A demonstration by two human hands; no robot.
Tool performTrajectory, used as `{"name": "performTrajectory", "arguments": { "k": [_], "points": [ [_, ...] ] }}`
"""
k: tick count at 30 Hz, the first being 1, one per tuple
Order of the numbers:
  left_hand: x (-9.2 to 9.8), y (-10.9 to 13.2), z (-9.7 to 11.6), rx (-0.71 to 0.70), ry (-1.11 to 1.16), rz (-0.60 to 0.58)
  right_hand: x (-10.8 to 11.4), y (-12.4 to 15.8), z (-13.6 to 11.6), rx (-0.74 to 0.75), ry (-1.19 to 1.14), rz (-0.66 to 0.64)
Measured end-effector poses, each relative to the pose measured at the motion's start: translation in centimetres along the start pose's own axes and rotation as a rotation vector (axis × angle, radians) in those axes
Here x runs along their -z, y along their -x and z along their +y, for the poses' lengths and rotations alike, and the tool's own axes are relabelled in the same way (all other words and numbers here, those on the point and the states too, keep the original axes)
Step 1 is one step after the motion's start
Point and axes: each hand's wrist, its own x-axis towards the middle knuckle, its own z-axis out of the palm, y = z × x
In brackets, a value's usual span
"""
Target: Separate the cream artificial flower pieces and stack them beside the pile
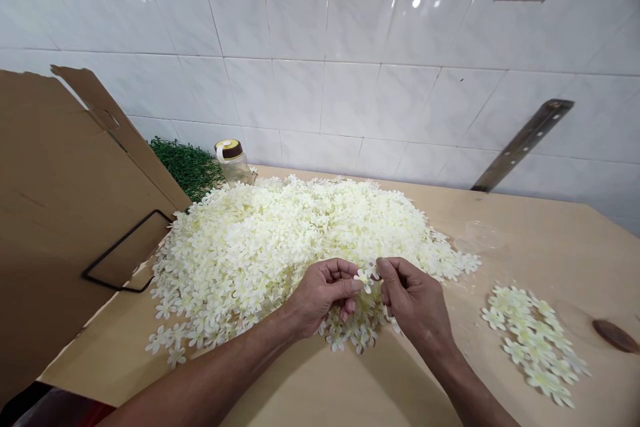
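Note:
A large heap of white artificial flowers (280, 227) covers the middle of the wooden table. At the heap's front edge, my left hand (330, 293) pinches a single white flower (365, 278) between thumb and fingers. My right hand (411, 297) is close beside it on the right, fingers closed in a pinch at the flower's edge; whatever lies between those fingertips is too small to make out. A smaller group of pale flowers (537, 343) lies spread on the table to the right.
An open cardboard box (65, 213) stands at the left, with a black wire frame (120, 240) by it. Behind the heap are a lidded bottle (234, 163) and green plastic foliage (185, 163). A metal bracket (523, 145) leans along the tiled wall.

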Motion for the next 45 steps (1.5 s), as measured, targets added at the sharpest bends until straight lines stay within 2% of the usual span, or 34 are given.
{"name": "performTrajectory", "arguments": {
  "k": [5, 15, 24, 31, 38, 45],
  "points": [
    [0.0, 0.0, 0.2, 0.001, 0.029, 0.030, 0.6, -0.3, -0.3, -0.026, -0.110, 0.019],
    [0.0, 0.0, 0.5, 0.011, 0.042, 0.032, 0.8, -0.7, 0.5, -0.096, -0.383, -0.120],
    [-0.1, 0.0, 0.5, 0.019, 0.053, 0.028, 0.8, -0.7, 0.7, -0.057, -0.379, -0.105],
    [0.0, 0.0, 0.4, 0.017, 0.058, 0.026, 0.7, -0.9, 0.9, -0.099, -0.473, -0.109],
    [-0.1, 0.0, 0.5, 0.023, 0.059, 0.020, 0.9, -1.2, 0.5, -0.076, -0.494, -0.031],
    [-0.2, 0.1, 0.5, 0.030, 0.065, 0.031, 1.3, -1.3, 0.5, -0.107, -0.536, -0.080]
  ]
}}
